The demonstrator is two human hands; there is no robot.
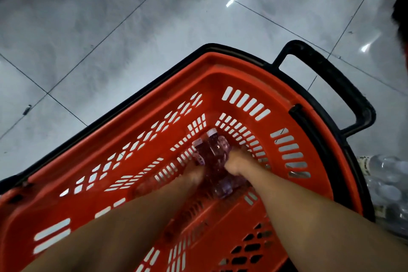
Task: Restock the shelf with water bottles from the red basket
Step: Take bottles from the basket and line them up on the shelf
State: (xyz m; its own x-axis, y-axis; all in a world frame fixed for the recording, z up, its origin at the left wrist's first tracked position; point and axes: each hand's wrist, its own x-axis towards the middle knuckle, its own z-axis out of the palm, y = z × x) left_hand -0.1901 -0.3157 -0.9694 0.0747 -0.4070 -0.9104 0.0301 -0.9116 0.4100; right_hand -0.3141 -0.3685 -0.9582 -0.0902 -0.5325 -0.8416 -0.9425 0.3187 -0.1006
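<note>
Both my left hand (194, 172) and right hand (235, 164) clasp the last bottles (217, 150) in the nearly empty basket (220, 68); shelving them remains.

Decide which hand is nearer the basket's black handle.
The right hand. It reaches into the basket on the side towards the handle, at the bottles. The left hand lies on the bottles' other side, farther from the handle.

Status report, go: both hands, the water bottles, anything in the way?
Left hand and right hand down in red basket, closing on water bottles at the bottom. Grip unclear through blur. No obstruction visible.
</note>
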